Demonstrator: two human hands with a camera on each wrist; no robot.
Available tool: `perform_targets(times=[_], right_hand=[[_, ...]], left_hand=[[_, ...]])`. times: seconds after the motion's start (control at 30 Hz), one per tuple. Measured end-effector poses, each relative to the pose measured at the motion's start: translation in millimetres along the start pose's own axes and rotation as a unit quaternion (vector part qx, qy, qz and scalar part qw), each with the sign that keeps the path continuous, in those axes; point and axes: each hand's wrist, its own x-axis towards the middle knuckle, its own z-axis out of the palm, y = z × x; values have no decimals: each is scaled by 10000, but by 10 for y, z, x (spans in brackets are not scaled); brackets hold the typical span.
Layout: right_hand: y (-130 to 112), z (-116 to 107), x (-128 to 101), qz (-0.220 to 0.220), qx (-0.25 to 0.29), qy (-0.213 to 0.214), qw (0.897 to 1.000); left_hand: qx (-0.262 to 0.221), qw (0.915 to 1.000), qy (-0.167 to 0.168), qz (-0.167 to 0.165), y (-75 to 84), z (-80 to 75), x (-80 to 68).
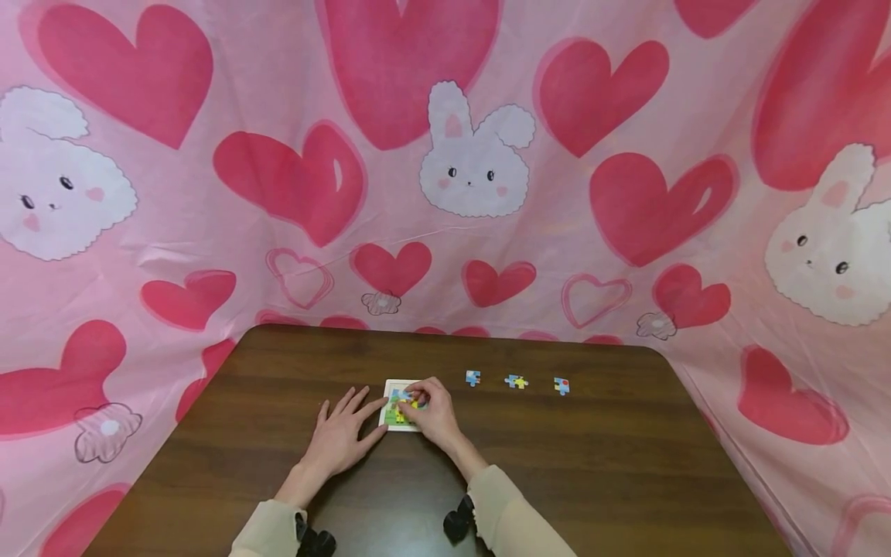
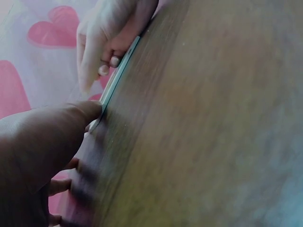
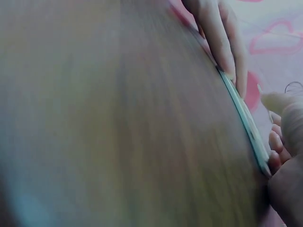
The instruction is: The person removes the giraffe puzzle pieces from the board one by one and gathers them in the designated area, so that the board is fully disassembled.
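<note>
A small square white-framed puzzle tray (image 1: 391,384) lies on the dark wooden table (image 1: 592,464), partly filled with colourful pieces. The right hand (image 1: 433,414) presses curled fingertips onto those pieces, while the left hand (image 1: 341,435) rests flat with fingers spread, touching the tray's left edge. Three loose blue-and-yellow jigsaw pieces (image 1: 516,381) lie in a row to the tray's right.

A dark brown wood-grain tabletop (image 1: 592,464) with rounded far corners carries a small square white-framed puzzle board (image 1: 398,405), partly filled with green, yellow and blue pieces, near its middle. To the right of the board, well apart from it, three loose blue-and-yellow jigsaw pieces (image 1: 516,381) lie in a row. The left hand (image 1: 341,437) rests flat on the wood beside the board, fingers straight.
</note>
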Motion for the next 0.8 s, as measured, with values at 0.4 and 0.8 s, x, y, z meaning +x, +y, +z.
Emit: perform_targets(times=[0.4,0.8], right_hand=[[-82,-358,-2,-159,170,-195,9995],[105,-852,-138,172,-211,-123,9996]], left_hand=[[-111,9999,-69,-61,-8,5,19],[-206,9997,-114,-103,-4,-4,5]])
